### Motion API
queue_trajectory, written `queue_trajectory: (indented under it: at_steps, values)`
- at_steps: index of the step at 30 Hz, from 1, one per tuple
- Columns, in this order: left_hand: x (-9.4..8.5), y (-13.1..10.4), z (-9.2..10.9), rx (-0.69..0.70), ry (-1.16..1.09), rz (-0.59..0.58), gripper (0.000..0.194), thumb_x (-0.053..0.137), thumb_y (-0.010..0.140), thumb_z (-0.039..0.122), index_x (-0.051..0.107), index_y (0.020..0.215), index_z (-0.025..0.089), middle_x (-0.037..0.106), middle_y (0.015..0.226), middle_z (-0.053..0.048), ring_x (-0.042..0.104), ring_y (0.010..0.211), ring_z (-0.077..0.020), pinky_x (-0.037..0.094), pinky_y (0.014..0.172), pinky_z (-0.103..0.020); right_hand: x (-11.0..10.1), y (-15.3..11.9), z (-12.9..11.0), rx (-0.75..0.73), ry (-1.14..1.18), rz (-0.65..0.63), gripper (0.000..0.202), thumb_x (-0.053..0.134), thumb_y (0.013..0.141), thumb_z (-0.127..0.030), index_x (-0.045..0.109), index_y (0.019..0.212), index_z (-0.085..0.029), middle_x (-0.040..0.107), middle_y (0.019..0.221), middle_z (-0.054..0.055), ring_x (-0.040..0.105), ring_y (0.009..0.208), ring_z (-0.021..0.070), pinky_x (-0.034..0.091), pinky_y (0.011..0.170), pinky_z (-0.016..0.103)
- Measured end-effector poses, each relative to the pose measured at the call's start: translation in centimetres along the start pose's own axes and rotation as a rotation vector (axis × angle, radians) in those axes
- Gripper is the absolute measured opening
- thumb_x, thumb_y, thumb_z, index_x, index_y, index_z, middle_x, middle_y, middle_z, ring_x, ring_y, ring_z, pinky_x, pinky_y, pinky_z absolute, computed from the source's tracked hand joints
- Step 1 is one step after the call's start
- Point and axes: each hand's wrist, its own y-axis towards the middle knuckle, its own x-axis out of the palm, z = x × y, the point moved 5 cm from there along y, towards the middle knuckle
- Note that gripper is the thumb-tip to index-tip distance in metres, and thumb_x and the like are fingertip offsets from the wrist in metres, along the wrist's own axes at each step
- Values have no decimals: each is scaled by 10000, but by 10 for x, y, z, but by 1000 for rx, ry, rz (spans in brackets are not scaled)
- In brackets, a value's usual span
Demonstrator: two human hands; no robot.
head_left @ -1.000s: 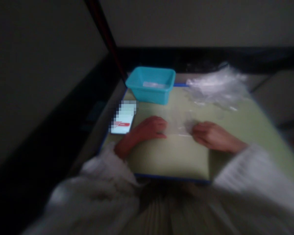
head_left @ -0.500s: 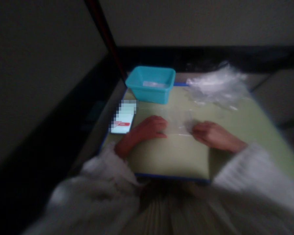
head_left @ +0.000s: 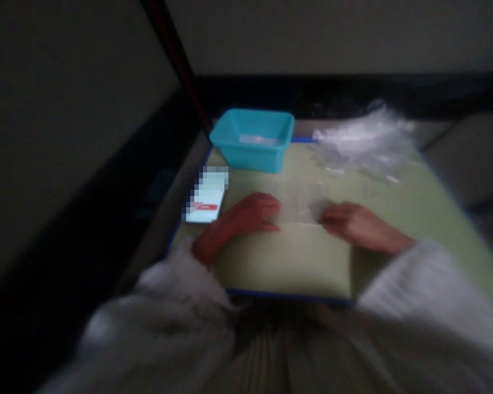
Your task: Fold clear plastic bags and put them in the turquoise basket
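Tub (head_left: 252, 160): pale item (head_left: 257, 140) inside; clear plastic (head_left: 298, 207) at right hand (head_left: 347, 223).

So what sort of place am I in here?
It looks like a dimly lit indoor corner, perhaps in a home: plain walls stand beyond a blue-edged table, and a turquoise plastic tub sits on it.

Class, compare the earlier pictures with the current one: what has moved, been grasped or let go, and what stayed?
Nothing on the table has visibly moved, and no grip was visibly taken or released; only the view shifted slightly. The left hand and right hand stay at the clear plastic; the teal tub, phone and crumpled plastic stay put.
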Motion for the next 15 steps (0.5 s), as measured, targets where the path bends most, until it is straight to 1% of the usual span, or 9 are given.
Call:
queue_trajectory:
  at_steps: [3,6,9,12,15]
  values:
    - [-1,0,0,-19,-9,7,378,627,785,470,625,970,140,646,1060,-99,583,1006,-231,420,909,-353,0,0,0,7,-5,21,249,427,914,-165,657,819,-150,664,815,82,608,749,198,446,693,332]
    - [0,-1,0,-26,-12,17,396,632,775,483,623,980,145,643,1071,-101,579,1019,-237,417,919,-359,-1,-1,0,32,1,23,270,410,926,-201,646,803,-154,661,784,81,606,684,182,438,664,316]
    - [0,-1,-1,-26,-15,27,390,625,781,483,622,986,151,638,1082,-102,573,1031,-237,415,926,-360,-2,-4,2,100,53,48,289,385,941,-252,633,828,-156,663,765,76,596,606,162,426,595,285]
    - [1,-1,-1,-19,-36,18,375,627,783,473,622,980,154,636,1076,-102,572,1025,-232,415,924,-355,-5,-6,5,173,112,97,300,358,952,-268,620,858,-154,646,689,53,576,533,141,407,530,254]
    - [1,0,-1,-21,-49,9,348,637,781,449,623,966,154,634,1072,-101,571,1022,-230,415,921,-351,-5,-5,5,161,153,92,286,366,954,-274,617,889,-153,650,729,57,595,582,144,433,563,247]
